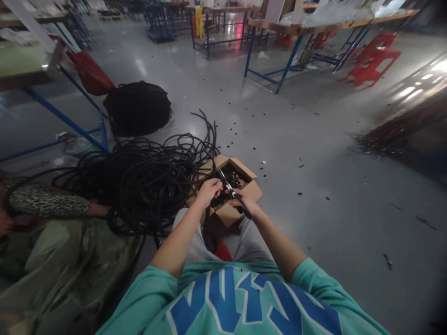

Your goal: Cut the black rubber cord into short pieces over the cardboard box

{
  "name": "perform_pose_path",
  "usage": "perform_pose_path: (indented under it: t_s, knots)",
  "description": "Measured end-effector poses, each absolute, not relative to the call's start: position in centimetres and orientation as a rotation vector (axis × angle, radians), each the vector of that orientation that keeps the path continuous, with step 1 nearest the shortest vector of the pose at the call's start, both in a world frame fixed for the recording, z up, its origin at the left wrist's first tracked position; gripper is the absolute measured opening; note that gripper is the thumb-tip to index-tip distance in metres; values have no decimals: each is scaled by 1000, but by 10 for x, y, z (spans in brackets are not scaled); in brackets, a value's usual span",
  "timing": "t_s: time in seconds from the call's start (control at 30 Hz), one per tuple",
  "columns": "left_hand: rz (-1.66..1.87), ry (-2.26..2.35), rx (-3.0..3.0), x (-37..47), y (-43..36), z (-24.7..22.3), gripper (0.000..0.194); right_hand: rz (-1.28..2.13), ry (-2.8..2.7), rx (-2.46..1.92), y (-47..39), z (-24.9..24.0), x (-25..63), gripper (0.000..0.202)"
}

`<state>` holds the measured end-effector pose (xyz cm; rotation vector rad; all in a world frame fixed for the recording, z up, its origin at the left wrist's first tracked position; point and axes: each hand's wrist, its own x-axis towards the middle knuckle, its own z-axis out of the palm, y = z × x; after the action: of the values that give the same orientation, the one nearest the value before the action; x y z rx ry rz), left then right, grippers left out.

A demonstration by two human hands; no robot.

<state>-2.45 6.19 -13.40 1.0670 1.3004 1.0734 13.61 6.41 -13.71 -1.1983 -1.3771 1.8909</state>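
My right hand (247, 203) is wrapped round the black handles of a pair of scissors (229, 188), whose metal blades point up and to the left. Just left of the blades is my left hand (210, 190), its fingers pinched together; what they hold is too small to make out. Both hands are over an open cardboard box (253, 190) with many small black pieces in it. A large tangle of black cord (139, 181) lies left of the box, and some strands reach its edge.
A black bundle (138, 108) lies behind the cord. Another person's patterned sleeve (49, 200) and arm are at the left. Small black bits dot the floor (293, 139). Blue-legged tables (272, 28) and a red stool (373, 60) stand farther back.
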Motion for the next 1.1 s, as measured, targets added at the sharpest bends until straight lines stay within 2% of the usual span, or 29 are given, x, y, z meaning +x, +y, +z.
perform_pose_path:
  t_s: [0.4,0.57,1.1]
  knots:
    - [1165,1411,1056,-25,71,-147,10,1988,-1372,-1141,71,-140,141,47]
    - [1231,1449,1072,-35,69,-145,21,2032,-1395,-1102,60,-133,148,50]
    - [1128,1323,1158,-38,58,-133,20,1904,-1518,-1122,59,-135,158,47]
